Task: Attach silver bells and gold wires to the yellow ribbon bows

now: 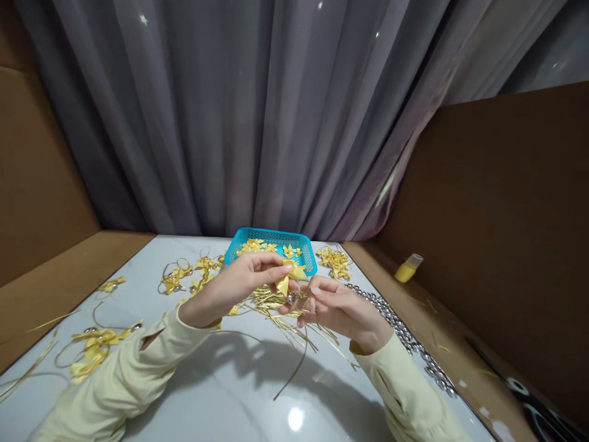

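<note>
My left hand [262, 273] pinches a yellow ribbon bow [294, 270] between thumb and fingers, above the table's middle. Close beside it, my right hand [338, 304] is closed with thumb and fingertips together. A gold cord [294, 371] hangs below the right fingers, and its upper end is hidden in them. Between the hands, just under the bow, shows a small shiny silver ball [291, 298], perhaps a bell. Loose gold cords [271, 301] lie in a pile beneath both hands. Behind them stands a blue basket [234, 245] holding more yellow bows [257, 245].
Yellow bows with cord loops and silver balls lie in clusters at left [94, 350] and back right [335, 261]. Many silver balls [391, 316] line the right edge. A small yellow bottle [408, 268] lies on the cardboard [497, 215] at right. A grey curtain [230, 123] hangs behind.
</note>
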